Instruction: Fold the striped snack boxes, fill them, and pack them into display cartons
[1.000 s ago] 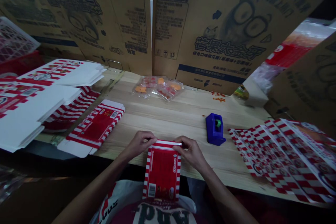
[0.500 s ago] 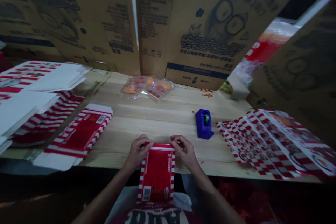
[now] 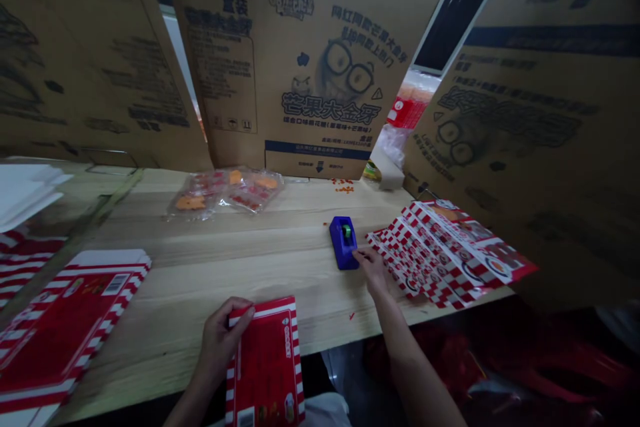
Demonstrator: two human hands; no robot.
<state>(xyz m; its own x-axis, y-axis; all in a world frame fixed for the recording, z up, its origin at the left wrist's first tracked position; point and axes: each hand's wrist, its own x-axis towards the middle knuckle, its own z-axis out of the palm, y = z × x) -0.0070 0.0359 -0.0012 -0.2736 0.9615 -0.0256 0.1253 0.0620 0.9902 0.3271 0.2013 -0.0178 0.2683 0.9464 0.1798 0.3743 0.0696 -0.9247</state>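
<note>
My left hand (image 3: 226, 337) grips the upper left edge of a red carton (image 3: 265, 367) with white stripes, thumb on its printed face. The carton is at the table's front edge, its lower end cut off by the picture. My right hand (image 3: 373, 268) reaches to the front end of a blue tape dispenser (image 3: 343, 243), which holds a small green roll. Its thumb and forefinger are pinched together at the dispenser's tip; anything between them is too small to make out.
Flat red-and-white cartons (image 3: 65, 327) lie at left, near a stack of white-backed card (image 3: 27, 190). Clear bags with orange pieces (image 3: 225, 190) are at the back. Checkered printed sheets (image 3: 445, 253) lie at right. Tall cardboard boxes (image 3: 310, 60) stand behind the wooden table (image 3: 200, 267).
My right hand has let go of the carton's top edge and moved right to the tape dispenser. The left hand still holds the carton. The view has turned right.
</note>
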